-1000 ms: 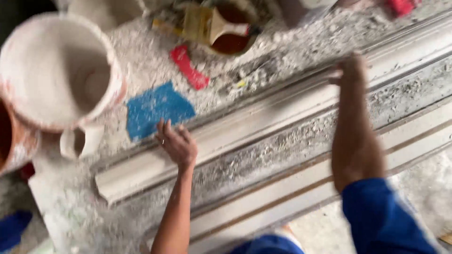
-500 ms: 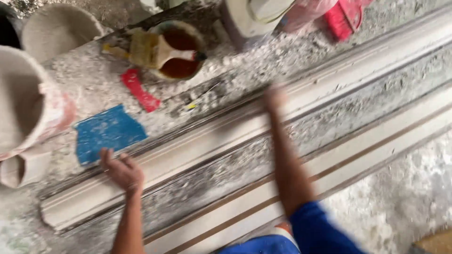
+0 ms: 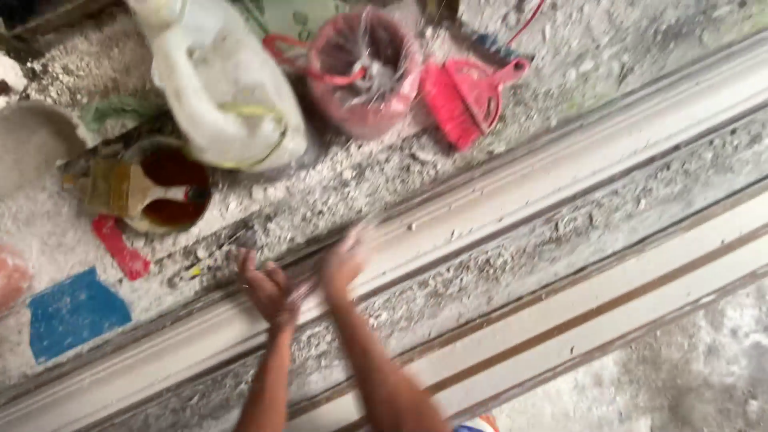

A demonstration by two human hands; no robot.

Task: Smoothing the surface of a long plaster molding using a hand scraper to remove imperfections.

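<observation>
Both hands are laid open on the long white plaster moulding [image 3: 512, 200]: left hand [image 3: 268, 292] flat, right hand [image 3: 344, 260] blurred, nothing held. Moulding looks already cast; crumbs are left all over the bench [image 3: 496, 280].

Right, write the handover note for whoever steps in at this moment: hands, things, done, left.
Left hand: open, empty, on the long white moulding.
Right hand: blurred, empty, on the same moulding close beside the left.
Things: moulding lies diagonally across the dusty bench; blue scraper, red tool and brush on a bowl lie beyond it, untouched.
Done: cannot tell.
Left: both hands on the moulding surface, no tool taken up yet.
</observation>
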